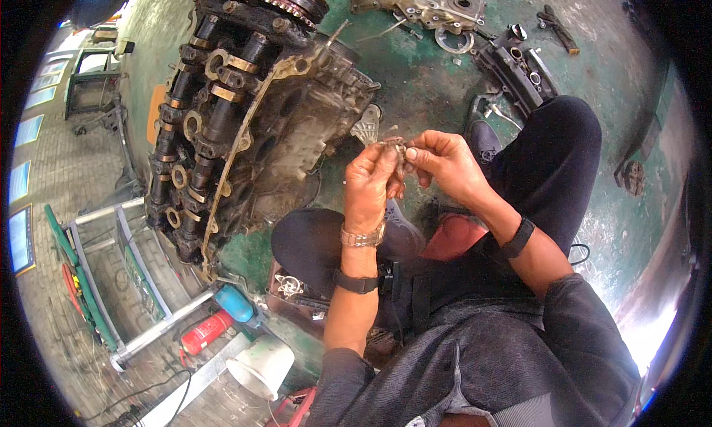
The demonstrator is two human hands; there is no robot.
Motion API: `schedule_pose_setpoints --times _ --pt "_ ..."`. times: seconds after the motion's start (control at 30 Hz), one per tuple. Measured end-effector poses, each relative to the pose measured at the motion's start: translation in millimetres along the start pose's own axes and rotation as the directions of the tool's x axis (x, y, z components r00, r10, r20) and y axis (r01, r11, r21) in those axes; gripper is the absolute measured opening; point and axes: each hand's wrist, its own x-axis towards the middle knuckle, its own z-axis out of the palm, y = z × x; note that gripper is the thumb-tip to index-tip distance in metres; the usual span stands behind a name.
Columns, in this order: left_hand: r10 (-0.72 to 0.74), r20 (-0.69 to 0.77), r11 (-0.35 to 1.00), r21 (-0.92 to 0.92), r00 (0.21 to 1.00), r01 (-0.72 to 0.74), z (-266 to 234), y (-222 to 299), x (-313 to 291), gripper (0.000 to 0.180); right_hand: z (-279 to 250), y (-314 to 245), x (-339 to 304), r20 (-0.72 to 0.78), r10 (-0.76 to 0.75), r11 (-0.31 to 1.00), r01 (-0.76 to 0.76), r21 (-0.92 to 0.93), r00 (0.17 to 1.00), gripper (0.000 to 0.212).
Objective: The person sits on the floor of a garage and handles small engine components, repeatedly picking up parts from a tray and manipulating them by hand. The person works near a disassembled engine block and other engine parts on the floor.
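In front of my chest my left hand and my right hand meet, fingers closed and pinching. Between the fingertips is a small, dark, greasy metal part; its kind is mostly hidden by the fingers. To the left of my hands stands a large, oily engine, with two camshafts exposed on its head and toothed sprockets at the far end. My hands are apart from the engine. A flat, ribbed metal piece shows just beyond my left hand.
On the green floor ahead lie an aluminium cover, a black valve cover and a hammer. At lower left are a metal frame, a red fire extinguisher and a white bucket. Loose parts lie near my left knee.
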Motion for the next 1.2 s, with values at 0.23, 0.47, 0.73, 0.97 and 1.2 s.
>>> schedule_pose_setpoints --times 0.23,0.47,0.73,0.97,1.2 --pt "-0.002 0.089 0.999 0.053 0.996 -0.003 -4.8 -4.8 1.8 0.017 -5.1 0.9 0.2 -0.034 -0.141 0.935 0.121 -0.333 0.989 0.017" --pt "-0.001 0.141 0.999 0.052 0.99 -0.007 -8.4 -8.0 1.6 0.017 -8.0 -5.2 -0.9 0.03 -0.259 0.793 0.23 -0.564 0.965 0.019" --pt "0.042 0.105 0.996 0.07 0.994 -0.05 -5.4 -8.5 2.6 0.011 -7.7 -10.8 -0.6 0.056 -0.284 0.837 0.276 -0.473 0.957 0.02" --pt "0.135 0.058 0.914 0.378 0.989 -0.147 0.6 -6.3 -0.1 0.012 -13.2 -7.4 2.3 0.087 -0.14 0.882 0.164 -0.441 0.986 0.021" --pt "0.123 0.037 0.898 0.422 0.992 -0.127 3.9 -8.7 -0.2 0.021 -15.1 -7.0 4.5 -0.046 0.015 0.999 -0.017 -0.045 0.999 0.027"
